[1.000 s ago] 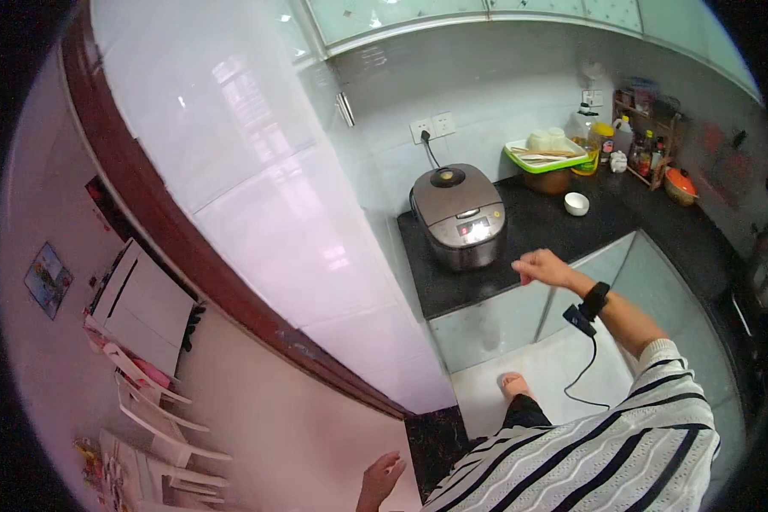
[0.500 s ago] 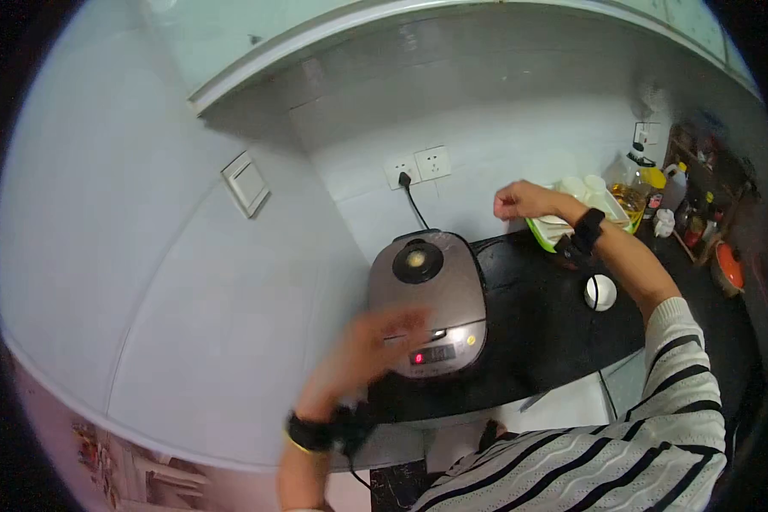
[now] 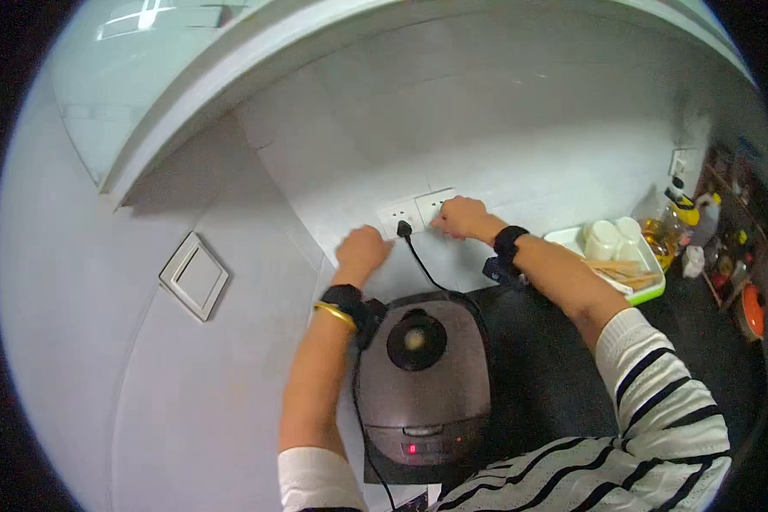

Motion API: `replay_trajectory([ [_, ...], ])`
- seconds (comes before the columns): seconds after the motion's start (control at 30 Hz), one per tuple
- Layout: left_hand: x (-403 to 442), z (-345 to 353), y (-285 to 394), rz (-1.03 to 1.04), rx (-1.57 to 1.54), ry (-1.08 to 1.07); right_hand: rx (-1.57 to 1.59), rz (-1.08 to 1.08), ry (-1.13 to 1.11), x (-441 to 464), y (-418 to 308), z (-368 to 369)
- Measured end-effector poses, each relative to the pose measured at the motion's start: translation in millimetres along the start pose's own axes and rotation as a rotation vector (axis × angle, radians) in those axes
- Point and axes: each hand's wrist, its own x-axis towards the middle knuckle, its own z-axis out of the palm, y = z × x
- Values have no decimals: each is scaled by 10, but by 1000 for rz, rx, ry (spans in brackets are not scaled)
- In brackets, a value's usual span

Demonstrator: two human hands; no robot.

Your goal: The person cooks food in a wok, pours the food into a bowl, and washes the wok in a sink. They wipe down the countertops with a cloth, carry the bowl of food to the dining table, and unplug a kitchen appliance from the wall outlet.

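A black plug (image 3: 404, 229) sits in the left wall socket (image 3: 392, 215), its cord running down behind the rice cooker (image 3: 426, 375). Just left of the socket is my left hand (image 3: 364, 250), fingers curled, with the index finger or thumb pointing toward the plug. My right hand (image 3: 463, 218) is right of the plug, in front of the right socket (image 3: 431, 202), its fingers bent together. Neither hand touches the plug. Whether anything is between the fingers cannot be made out. The cooker's small display glows red.
To the right stands a green-rimmed tray (image 3: 651, 293) with white cups (image 3: 604, 240) and wooden utensils. Bottles and an orange-lidded pot (image 3: 751, 311) are at the far right. A light switch (image 3: 194, 276) is on the left wall; a cabinet edge hangs overhead.
The view has moved closer to the cooker and sockets. My left hand has gone from over the cooker up to the wall, and my right hand has come to the sockets from near the tray.
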Motion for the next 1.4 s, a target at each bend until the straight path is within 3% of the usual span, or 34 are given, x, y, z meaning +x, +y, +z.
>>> replay_trajectory([
  [0.03,102,290,-31,-19,-3,62,0,-13,-3,113,-10,86],
  [0.13,220,641,114,-153,-89,-41,-6,16,83,456,-30,395],
  [0.3,384,856,275,-276,-193,46,-66,-90,183,765,-36,654],
  [0.33,397,903,278,-271,-190,166,-68,-95,198,759,-33,656],
  [0.47,461,1010,323,-298,-244,234,-67,-152,263,719,-18,677],
  [0.7,533,1073,374,-320,-166,194,-92,-125,164,739,-40,575],
  [0.77,540,1065,358,-270,-162,273,-95,-141,129,748,-31,571],
  [1.17,511,1133,342,-223,-111,414,-61,-112,123,784,-39,618],
  [1.27,529,1117,343,-214,-76,396,-95,-191,243,782,14,684],
  [1.4,521,1057,381,-214,-44,352,-26,-161,201,742,21,651],
])
